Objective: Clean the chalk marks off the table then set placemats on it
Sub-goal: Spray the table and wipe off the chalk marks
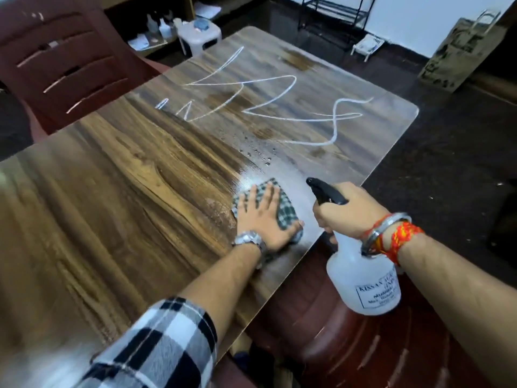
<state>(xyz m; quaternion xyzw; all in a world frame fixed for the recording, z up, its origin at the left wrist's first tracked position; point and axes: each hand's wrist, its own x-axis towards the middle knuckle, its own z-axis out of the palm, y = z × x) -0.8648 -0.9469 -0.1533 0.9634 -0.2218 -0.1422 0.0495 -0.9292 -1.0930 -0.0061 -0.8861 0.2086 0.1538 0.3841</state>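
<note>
- Near the right edge of the wooden counter [117,169], the left hand [261,219] lies flat, fingers spread, pressing a checked cloth [285,211] onto a wet patch.
- The right hand [349,211] is closed around the neck of a white spray bottle [363,281], held just off the counter's edge over a maroon chair [349,340].
- White chalk marks [268,105] sprawl across the far half, with water droplets [260,155] between them and the cloth.

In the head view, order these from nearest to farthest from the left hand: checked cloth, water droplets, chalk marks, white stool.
1. Checked cloth, under the left hand.
2. Water droplets, just beyond the cloth.
3. Chalk marks, across the table's far half.
4. White stool, on the floor past the table.
</note>
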